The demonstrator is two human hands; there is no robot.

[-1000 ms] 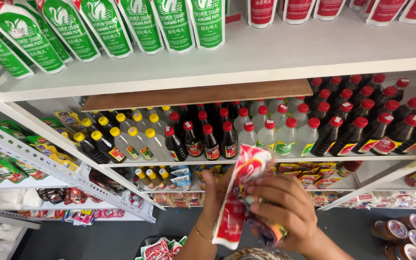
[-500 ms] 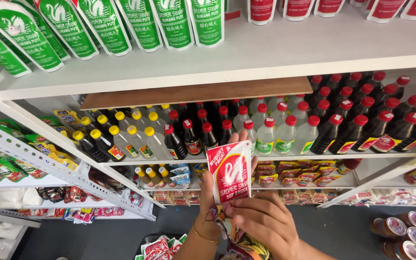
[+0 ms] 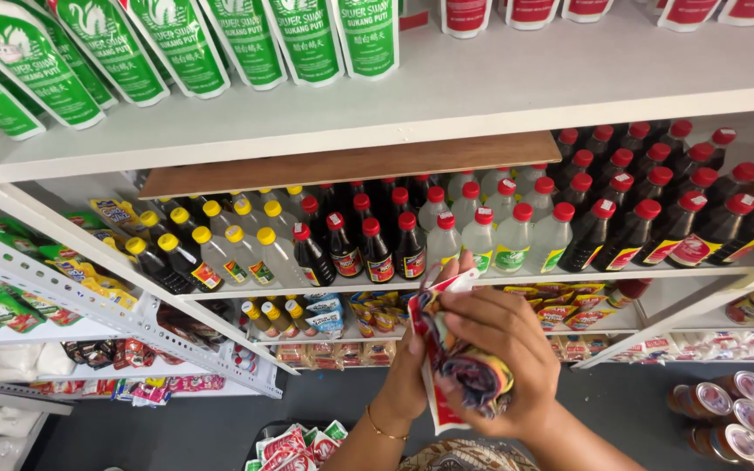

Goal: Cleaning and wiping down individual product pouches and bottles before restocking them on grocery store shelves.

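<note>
Both hands [image 3: 473,358] grip red sachets [image 3: 442,349] — below bottle shelf [image 3: 482,283].

Thin gold bangle [image 3: 383,431] circles the left wrist.

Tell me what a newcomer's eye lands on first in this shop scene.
First, the two hands at bottom centre: the right hand and the left hand grip a red-and-white pouch together with a multicoloured cloth. Behind them runs a shelf of red-capped bottles, and green-and-white pouches line the top shelf.
</note>
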